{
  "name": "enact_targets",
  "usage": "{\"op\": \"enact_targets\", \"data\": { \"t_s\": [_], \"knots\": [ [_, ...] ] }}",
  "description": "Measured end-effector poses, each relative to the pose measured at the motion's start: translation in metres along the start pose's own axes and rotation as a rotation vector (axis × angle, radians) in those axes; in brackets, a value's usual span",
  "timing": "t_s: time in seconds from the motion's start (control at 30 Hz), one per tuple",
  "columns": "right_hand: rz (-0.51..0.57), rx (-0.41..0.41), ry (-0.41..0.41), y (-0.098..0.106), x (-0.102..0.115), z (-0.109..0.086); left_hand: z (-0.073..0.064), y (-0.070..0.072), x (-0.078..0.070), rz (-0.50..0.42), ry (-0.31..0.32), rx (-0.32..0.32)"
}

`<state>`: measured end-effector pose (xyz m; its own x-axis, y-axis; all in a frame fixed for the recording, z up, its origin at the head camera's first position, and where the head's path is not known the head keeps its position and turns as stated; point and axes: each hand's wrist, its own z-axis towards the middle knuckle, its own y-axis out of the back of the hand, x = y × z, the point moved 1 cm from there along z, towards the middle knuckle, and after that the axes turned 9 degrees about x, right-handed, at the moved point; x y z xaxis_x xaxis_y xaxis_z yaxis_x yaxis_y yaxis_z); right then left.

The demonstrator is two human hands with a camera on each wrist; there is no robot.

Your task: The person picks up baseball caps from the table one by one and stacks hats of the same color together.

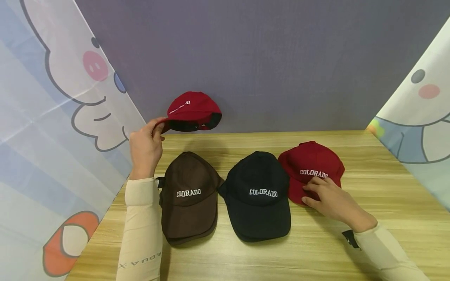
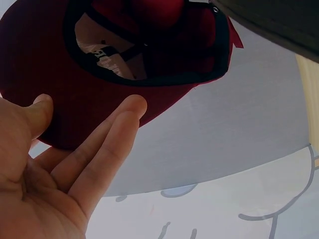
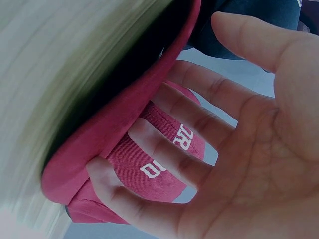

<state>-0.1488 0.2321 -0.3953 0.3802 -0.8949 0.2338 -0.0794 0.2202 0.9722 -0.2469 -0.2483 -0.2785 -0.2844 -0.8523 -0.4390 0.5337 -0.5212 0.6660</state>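
My left hand [image 1: 145,148] pinches the brim of a red baseball cap [image 1: 194,108], held in the air near the back wall at the left. In the left wrist view the cap's opening [image 2: 189,59] and inner lining show, with the thumb at the brim. At the right, my right hand [image 1: 332,199] rests its fingertips on another red cap [image 1: 314,158] that lies on the table and reads COLORADO. Seen from the right wrist, the spread fingers [image 3: 169,157] touch the seam between brim and crown, while the thumb stands apart from the cap.
A brown COLORADO cap [image 1: 190,179] and a black one [image 1: 258,177] lie side by side on the wooden table [image 1: 225,261], brims toward me. A second brim edge shows under each. The grey wall [image 1: 263,66] stands behind, with cartoon-printed sheets [image 1: 81,183] on both sides.
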Motion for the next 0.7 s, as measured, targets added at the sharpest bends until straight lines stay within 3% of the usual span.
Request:
{"op": "enact_targets", "data": {
  "t_s": [0.43, 0.7],
  "knots": [
    [0.009, 0.005, -0.012, -0.001, 0.001, 0.000, -0.001, -0.009, -0.011, 0.015, -0.048, -0.014],
    [0.008, 0.009, -0.009, 0.000, 0.004, -0.001, -0.003, -0.012, -0.021, 0.029, -0.031, -0.012]
  ]
}}
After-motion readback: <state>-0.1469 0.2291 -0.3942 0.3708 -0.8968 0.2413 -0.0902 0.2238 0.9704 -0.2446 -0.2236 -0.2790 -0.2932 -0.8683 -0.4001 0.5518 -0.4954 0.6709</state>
